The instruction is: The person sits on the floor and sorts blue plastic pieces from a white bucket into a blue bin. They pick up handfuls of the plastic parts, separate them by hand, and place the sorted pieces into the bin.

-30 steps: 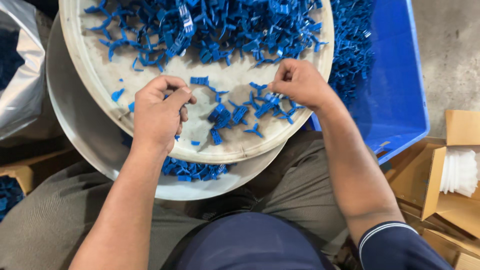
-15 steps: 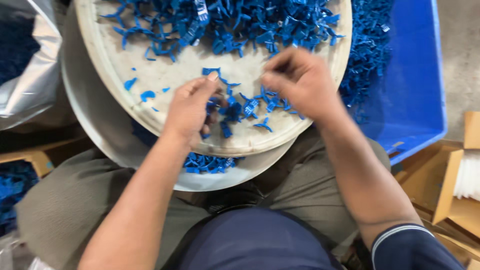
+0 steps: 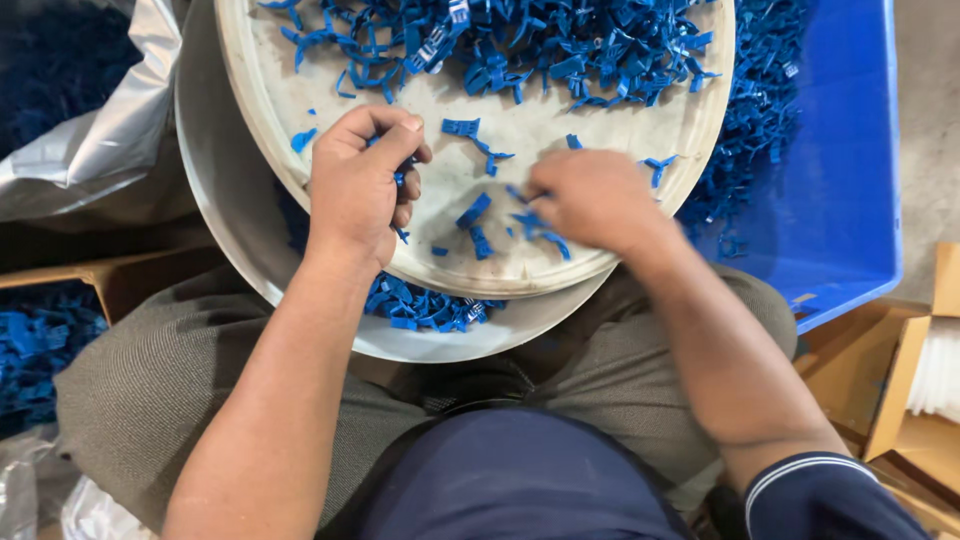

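A round white tray (image 3: 660, 215) rests on my lap, covered at its far side with a heap of small blue plastic clips (image 3: 520, 45). My left hand (image 3: 358, 190) is curled shut over the tray's near left part, with blue clips showing between its fingers. Blurred with motion, my right hand (image 3: 592, 200) lies fingers-down on a few loose blue clips (image 3: 480, 215) near the tray's middle; its grip cannot be made out. Under the tray sits a grey metal basin (image 3: 225, 200) with more blue clips (image 3: 425, 305) in its near part.
A blue plastic crate (image 3: 835, 170) holding blue clips stands at the right. A silvery bag (image 3: 95, 130) of clips lies at the left, a cardboard box (image 3: 45, 345) of clips below it. Cardboard boxes with white parts (image 3: 935, 375) stand at the right edge.
My left hand has drawn leftward and closed into a fist with clips in it. My right hand has slid left and down toward the tray's middle.
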